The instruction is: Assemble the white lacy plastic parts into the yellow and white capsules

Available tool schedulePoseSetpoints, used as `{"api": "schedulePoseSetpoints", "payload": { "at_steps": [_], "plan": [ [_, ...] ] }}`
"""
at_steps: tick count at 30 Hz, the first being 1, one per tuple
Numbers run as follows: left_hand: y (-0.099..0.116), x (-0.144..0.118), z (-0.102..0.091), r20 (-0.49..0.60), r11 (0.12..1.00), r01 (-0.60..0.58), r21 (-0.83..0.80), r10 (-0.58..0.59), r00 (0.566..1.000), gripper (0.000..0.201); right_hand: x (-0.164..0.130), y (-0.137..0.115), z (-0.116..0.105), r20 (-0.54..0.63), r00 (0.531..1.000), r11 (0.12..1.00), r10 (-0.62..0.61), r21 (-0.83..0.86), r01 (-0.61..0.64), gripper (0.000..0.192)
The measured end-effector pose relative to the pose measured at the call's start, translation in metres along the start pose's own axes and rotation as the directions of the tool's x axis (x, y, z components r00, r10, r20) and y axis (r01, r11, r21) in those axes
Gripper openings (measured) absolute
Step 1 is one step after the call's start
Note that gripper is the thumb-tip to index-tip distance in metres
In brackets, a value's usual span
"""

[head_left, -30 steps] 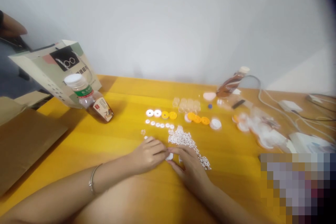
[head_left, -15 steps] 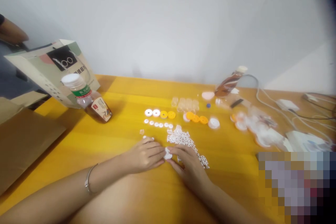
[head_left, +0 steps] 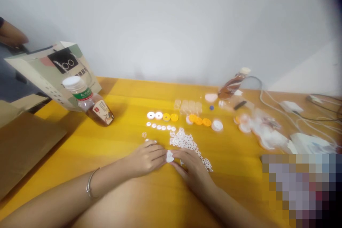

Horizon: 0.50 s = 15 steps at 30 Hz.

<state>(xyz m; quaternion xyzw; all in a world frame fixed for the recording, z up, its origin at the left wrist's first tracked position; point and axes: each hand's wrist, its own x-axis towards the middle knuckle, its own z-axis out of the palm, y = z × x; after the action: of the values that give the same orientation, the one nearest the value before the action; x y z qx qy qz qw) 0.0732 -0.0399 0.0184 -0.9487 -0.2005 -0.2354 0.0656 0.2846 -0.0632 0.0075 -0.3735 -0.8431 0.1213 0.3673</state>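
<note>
The left hand (head_left: pixel 148 157) and right hand (head_left: pixel 191 164) pinch a small white piece (head_left: pixel 170 156) between them, fingers closed on its opposite edges. The piece sits just above or on the table (head_left: pixel 128 199); which, I cannot tell. White cutouts (head_left: pixel 185 140) lie scattered just beyond the right hand.

Small part (head_left: pixel 169 156): between left hand (head_left: pixel 148 158) and right hand (head_left: pixel 190 162), at the near side of the table (head_left: pixel 120 91). Heap of pieces (head_left: pixel 183 138): just beyond the right hand. Left of the heap: row of small discs (head_left: pixel 159 127), with row of large discs (head_left: pixel 164 117) behind. Cups (head_left: pixel 191 107): farther back. Far left: bottle (head_left: pixel 97 109) before paper bag (head_left: pixel 49 78).
</note>
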Motion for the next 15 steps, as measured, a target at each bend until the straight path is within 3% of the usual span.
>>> {"api": "schedulePoseSetpoints", "payload": {
  "at_steps": [6, 10, 15],
  "plan": [
    [0.0017, 0.0032, -0.0004, -0.081, 0.992, 0.083, -0.095, -0.091, 0.993, 0.014, -0.0022, 0.0025, 0.0025, 0.008, 1.000, 1.000, 0.009, -0.020, -0.009, 0.016],
    [0.0015, 0.0022, 0.0016, -0.047, 0.970, 0.162, -0.184, -0.173, 0.984, 0.018, -0.0027, 0.0030, 0.0026, 0.011, 1.000, 0.999, 0.024, -0.023, -0.023, 0.015],
    [-0.0002, -0.0008, 0.0048, -0.029, 0.962, 0.163, -0.219, -0.173, 0.984, 0.020, -0.0015, 0.0024, 0.0012, 0.015, 1.000, 0.999, 0.007, -0.035, -0.007, 0.015]
  ]
}}
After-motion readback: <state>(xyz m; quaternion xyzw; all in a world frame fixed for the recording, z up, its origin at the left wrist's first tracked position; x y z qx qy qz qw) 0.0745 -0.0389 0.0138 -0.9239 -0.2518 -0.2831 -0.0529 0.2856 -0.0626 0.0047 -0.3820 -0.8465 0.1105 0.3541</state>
